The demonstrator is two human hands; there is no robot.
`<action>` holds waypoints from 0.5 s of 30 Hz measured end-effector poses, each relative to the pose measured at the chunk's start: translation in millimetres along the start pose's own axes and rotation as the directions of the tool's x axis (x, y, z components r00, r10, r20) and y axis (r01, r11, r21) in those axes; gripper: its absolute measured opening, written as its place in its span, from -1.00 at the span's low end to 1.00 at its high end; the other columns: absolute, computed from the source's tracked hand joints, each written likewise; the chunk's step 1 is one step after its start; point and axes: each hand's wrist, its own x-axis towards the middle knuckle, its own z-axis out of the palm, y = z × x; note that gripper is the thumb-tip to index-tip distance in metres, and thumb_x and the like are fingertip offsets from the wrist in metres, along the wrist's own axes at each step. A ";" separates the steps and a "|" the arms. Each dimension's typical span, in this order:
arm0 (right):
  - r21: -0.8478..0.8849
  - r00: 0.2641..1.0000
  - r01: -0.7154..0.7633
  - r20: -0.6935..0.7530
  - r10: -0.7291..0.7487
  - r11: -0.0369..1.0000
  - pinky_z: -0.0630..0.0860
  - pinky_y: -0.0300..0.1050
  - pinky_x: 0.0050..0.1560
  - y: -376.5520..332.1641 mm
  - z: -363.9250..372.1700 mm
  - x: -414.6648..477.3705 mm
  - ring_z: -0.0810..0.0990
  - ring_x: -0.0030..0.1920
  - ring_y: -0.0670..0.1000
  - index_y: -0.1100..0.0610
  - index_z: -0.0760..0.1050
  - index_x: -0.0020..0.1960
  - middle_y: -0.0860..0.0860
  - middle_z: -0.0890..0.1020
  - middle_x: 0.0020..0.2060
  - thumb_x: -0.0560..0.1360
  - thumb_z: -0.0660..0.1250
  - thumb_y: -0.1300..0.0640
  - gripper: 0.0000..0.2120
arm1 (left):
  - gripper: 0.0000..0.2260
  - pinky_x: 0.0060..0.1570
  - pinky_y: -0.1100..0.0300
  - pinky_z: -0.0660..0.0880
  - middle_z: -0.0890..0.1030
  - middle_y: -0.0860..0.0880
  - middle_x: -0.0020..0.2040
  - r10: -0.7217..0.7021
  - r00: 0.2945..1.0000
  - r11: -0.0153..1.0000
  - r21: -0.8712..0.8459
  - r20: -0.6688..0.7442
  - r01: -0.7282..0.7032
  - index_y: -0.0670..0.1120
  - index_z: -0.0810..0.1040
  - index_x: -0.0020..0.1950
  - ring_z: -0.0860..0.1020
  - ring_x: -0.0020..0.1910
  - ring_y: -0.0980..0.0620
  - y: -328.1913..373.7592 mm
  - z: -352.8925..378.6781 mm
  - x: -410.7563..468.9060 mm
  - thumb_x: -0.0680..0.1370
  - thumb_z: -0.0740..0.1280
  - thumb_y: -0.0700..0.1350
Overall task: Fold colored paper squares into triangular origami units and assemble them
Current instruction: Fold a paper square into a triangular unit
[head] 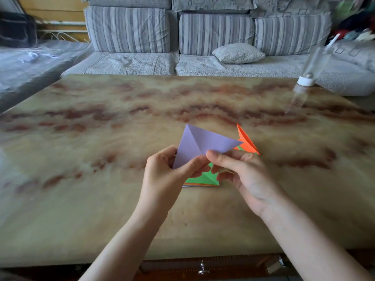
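Note:
A lilac paper (199, 144), folded into a triangle with creases showing, is held up above the table. My left hand (164, 179) pinches its lower left corner and my right hand (241, 175) pinches its lower edge near the middle. Under my hands lies a stack of colored paper squares (205, 179) with a green sheet on top and orange and lilac edges below. A folded orange unit (246, 141) stands just behind my right hand, partly hidden by the lilac paper.
The marbled tabletop (101, 159) stretches wide around the papers. A tilted clear bottle with a white cap (310, 72) stands at the far right edge. A grey striped sofa (203, 33) with a small pillow (238, 52) runs behind the table.

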 end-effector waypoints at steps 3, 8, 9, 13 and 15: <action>0.057 1.000 -0.008 -0.018 0.009 0.998 0.42 -0.30 -0.40 -0.1 -2.3 0.9 0.54 -0.42 -0.10 0.13 0.64 -0.33 0.01 0.63 -0.40 0.19 0.46 0.09 -0.88 | -0.85 -0.34 0.36 0.53 0.70 -0.11 -0.31 -0.006 1.000 1.000 -0.013 0.011 0.006 -0.28 0.60 -0.13 0.66 -0.36 0.09 0.5 1.0 0.8 0.37 0.49 -0.25; 0.110 0.996 0.011 -0.092 -0.001 0.994 0.39 -0.33 -0.46 -4.6 -7.7 2.7 0.52 -0.46 -0.11 0.14 0.61 -0.28 -0.02 0.60 -0.42 0.20 0.44 0.14 -0.89 | -0.85 -0.31 0.33 0.56 0.70 -0.11 -0.32 -0.022 1.000 1.000 -0.006 0.005 0.022 -0.26 0.61 -0.12 0.67 -0.35 0.07 -1.7 -0.7 1.5 0.38 0.48 -0.25; 0.110 0.993 0.023 -0.115 -0.011 0.994 0.39 -0.33 -0.47 -6.5 -9.9 3.6 0.52 -0.47 -0.11 0.14 0.61 -0.27 -0.02 0.60 -0.42 0.20 0.44 0.14 -0.88 | -0.86 -0.30 0.33 0.56 0.70 -0.11 -0.32 -0.026 1.000 1.000 -0.002 0.004 0.026 -0.26 0.61 -0.11 0.67 -0.35 0.07 -2.0 -1.6 1.7 0.38 0.48 -0.25; 0.090 0.989 0.031 -0.148 -0.017 0.995 0.38 -0.33 -0.49 -7.7 -12.9 3.8 0.51 -0.48 -0.11 0.13 0.62 -0.28 -0.04 0.61 -0.42 0.27 0.44 0.18 -0.96 | -0.86 -0.29 0.32 0.57 0.70 -0.12 -0.31 -0.031 0.999 1.000 -0.004 0.015 0.031 -0.26 0.61 -0.10 0.67 -0.34 0.06 -2.6 -1.6 1.8 0.39 0.47 -0.26; 0.080 0.986 0.024 -0.169 -0.011 0.996 0.37 -0.33 -0.51 -6.3 -11.9 4.2 0.51 -0.48 -0.11 0.12 0.61 -0.28 -0.05 0.62 -0.43 0.34 0.43 0.22 -0.96 | -0.87 -0.30 0.33 0.56 0.70 -0.11 -0.31 -0.027 1.000 1.000 0.005 0.014 0.027 -0.25 0.61 -0.10 0.67 -0.35 0.08 -3.1 -0.4 1.8 0.40 0.47 -0.26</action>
